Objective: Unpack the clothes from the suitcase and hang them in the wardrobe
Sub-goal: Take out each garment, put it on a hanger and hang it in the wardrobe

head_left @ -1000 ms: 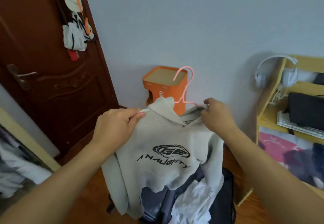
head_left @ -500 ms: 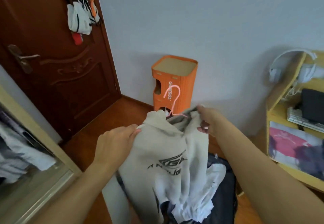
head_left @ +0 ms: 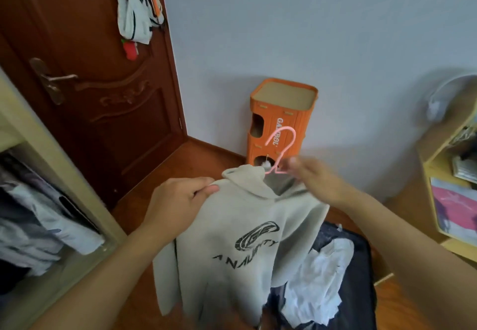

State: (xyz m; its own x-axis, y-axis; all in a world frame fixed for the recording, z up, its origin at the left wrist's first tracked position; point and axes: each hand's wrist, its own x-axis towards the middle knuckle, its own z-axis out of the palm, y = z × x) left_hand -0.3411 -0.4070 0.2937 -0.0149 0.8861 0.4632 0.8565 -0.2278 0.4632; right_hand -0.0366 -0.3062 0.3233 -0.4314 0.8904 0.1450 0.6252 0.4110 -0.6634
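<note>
The head view is showing a beige hoodie (head_left: 247, 231) hanging with its long axis running from 12 o'clock down to 6 o'clock, collar up, printed front facing the camera. A pink hanger (head_left: 282, 149) is sitting in its neck, the hook rising toward 12 o'clock and curling over to 9 o'clock. The left hand (head_left: 178, 206) is gripping the hoodie's left shoulder, thumb on the front and fingers curled behind the fabric. The right hand (head_left: 316, 182) is blurred at the right shoulder beside the hanger's base; I cannot tell whether it is pinching anything. The chest print is showing an oval emblem over letters reading roughly "A NAUGHTY". At 5 o'clock of the hoodie a dark suitcase (head_left: 358, 260) is lying open on the wooden floor (head_left: 160, 182), holding white clothes (head_left: 317, 286) bunched on dark ones. At 9 o'clock the wardrobe (head_left: 51, 154) is standing open with pale and dark garments (head_left: 38, 216) hanging inside. Toward 12 o'clock an orange box (head_left: 281, 120) is standing against the wall, lettered "GAMBOL" down its front. A brown door (head_left: 103, 84) at 10 o'clock is carrying white items on its upper part, and a yellow shelf unit (head_left: 438, 175) at 3 o'clock is holding papers.
</note>
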